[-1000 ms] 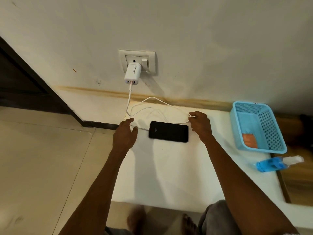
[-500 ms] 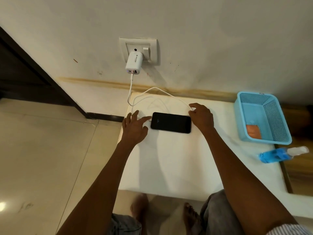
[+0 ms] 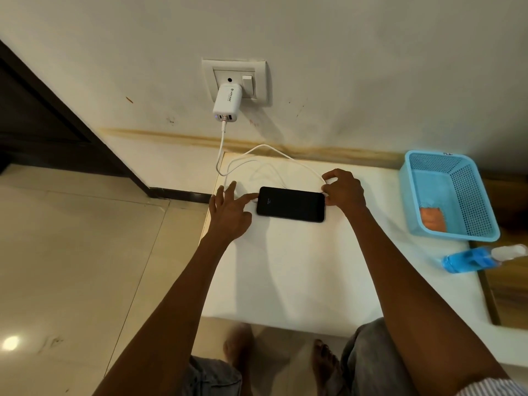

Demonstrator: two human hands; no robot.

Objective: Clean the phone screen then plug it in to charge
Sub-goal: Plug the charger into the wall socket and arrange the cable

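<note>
The white surface (image 3: 285, 275) stands against the wall. On it lie a black phone (image 3: 290, 204), screen up, the looped white charging cable (image 3: 268, 167) behind it, a blue mesh basket (image 3: 483, 201) at my right, and a blue spray bottle (image 3: 471, 261) on its side just beside the basket.

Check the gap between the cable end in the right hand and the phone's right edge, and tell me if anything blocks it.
Nothing visible blocks it. The right hand pinches the white cable right at the right short edge of the phone; the plug itself is hidden by the fingers. The left hand touches the opposite edge.
</note>
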